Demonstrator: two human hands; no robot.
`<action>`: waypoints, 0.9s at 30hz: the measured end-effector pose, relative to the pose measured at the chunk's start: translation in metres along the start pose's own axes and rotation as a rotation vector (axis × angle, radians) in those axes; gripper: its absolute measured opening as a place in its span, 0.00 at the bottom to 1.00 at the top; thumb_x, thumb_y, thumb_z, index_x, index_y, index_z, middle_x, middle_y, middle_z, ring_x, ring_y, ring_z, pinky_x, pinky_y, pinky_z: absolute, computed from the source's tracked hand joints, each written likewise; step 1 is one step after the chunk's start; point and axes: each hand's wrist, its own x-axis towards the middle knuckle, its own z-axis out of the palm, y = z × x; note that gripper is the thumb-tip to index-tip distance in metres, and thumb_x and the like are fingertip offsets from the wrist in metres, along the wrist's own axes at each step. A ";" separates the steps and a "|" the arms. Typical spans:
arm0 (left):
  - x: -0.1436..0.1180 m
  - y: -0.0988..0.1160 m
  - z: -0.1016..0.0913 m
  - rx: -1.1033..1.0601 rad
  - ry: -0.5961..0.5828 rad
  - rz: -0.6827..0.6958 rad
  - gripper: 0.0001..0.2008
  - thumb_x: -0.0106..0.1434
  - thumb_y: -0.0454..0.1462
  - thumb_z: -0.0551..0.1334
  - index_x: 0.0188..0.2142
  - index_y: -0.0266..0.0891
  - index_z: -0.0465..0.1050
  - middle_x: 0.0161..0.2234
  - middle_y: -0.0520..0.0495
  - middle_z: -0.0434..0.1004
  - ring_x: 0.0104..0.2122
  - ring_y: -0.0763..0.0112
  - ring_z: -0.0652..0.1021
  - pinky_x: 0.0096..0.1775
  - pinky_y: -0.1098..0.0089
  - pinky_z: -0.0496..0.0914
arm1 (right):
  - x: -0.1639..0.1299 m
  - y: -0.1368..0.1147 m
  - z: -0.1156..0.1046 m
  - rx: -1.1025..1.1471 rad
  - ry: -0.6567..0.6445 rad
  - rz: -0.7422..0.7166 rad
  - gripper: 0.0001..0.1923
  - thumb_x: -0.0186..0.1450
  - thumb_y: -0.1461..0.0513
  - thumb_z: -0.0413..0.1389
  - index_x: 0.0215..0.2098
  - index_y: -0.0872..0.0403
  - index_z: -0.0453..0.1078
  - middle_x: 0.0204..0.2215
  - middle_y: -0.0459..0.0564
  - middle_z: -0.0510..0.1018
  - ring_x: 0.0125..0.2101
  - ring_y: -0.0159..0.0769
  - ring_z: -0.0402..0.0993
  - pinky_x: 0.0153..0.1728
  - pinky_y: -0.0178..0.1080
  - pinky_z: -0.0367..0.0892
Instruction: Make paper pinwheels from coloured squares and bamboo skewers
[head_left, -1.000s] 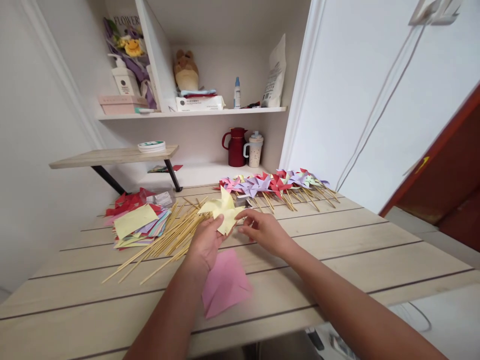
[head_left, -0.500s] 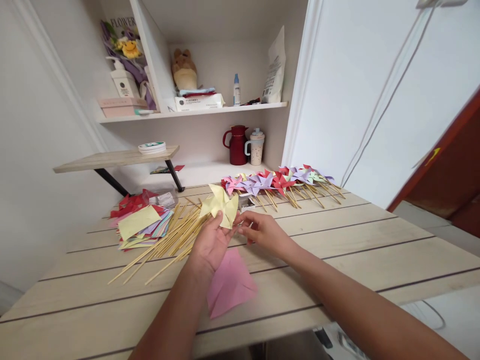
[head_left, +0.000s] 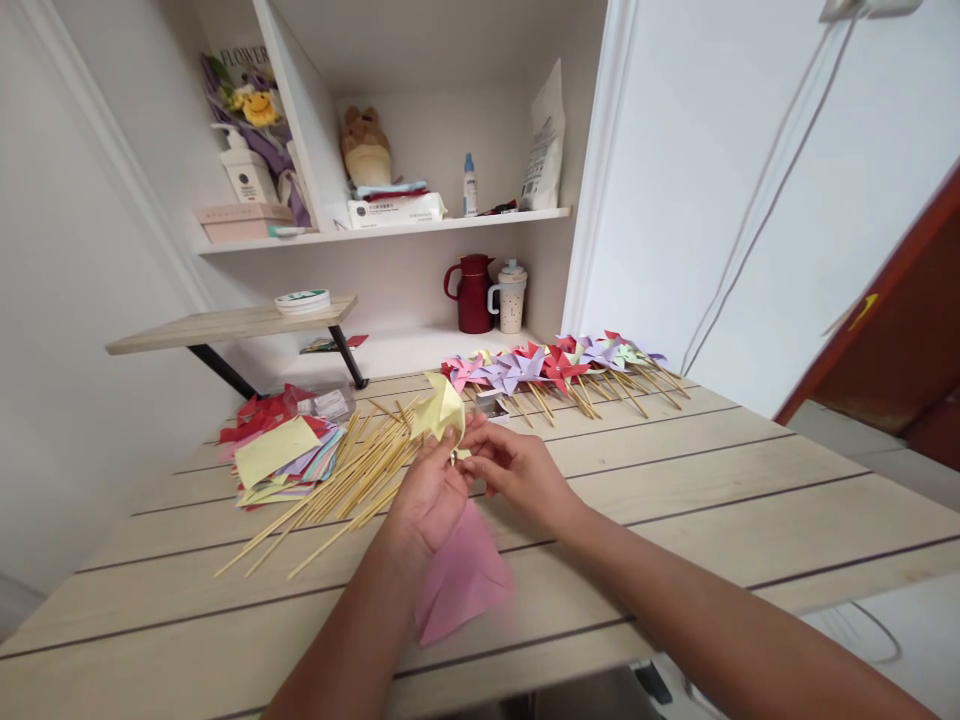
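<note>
Yellow pinwheel (head_left: 441, 410); pink paper (head_left: 461, 580); dark red jug (head_left: 472, 293).

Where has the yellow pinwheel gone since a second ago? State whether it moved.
Yes. The yellow pinwheel, held in the left hand, has turned more edge-on and shifted slightly left toward the wooden sticks.

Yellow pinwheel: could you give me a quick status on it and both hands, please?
Left hand holds yellow pinwheel above table. Right hand pinching at its centre. Sticks lie just left.
</note>
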 end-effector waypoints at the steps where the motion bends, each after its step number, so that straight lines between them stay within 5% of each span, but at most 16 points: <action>1: 0.000 -0.001 0.001 -0.004 0.005 0.001 0.10 0.70 0.32 0.56 0.43 0.32 0.77 0.47 0.37 0.80 0.38 0.71 0.81 0.32 0.77 0.75 | 0.000 0.000 0.000 -0.009 0.012 -0.002 0.06 0.61 0.62 0.60 0.38 0.52 0.74 0.23 0.42 0.73 0.23 0.31 0.68 0.25 0.34 0.66; 27: -0.001 -0.006 0.010 -0.159 0.116 -0.048 0.11 0.70 0.32 0.56 0.49 0.32 0.74 0.43 0.36 0.81 0.39 0.68 0.82 0.36 0.73 0.78 | -0.002 -0.004 0.005 -0.182 0.131 -0.099 0.06 0.60 0.63 0.61 0.37 0.50 0.77 0.26 0.44 0.79 0.24 0.32 0.69 0.28 0.34 0.65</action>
